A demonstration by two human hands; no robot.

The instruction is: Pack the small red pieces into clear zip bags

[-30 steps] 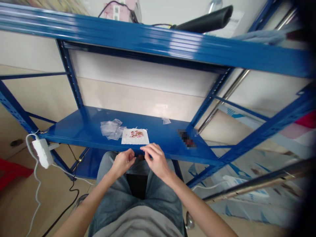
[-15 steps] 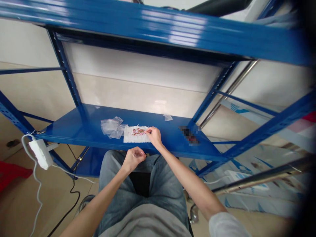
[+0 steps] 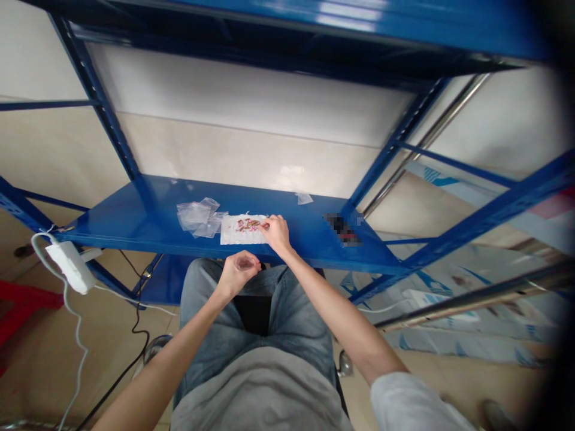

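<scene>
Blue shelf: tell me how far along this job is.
Done: nothing looks finished; the clear plastic bags lie in a loose pile on the blue steel shelf. In hand: the right hand's fingers touch the white printed sheet. Remaining: the sheet lies flat, and the left hand curls above the lap.

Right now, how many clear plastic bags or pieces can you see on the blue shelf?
2 can be told apart: a crumpled pile left of the printed white sheet, possibly hiding more, and a small piece near the back of the blue shelf.
</scene>
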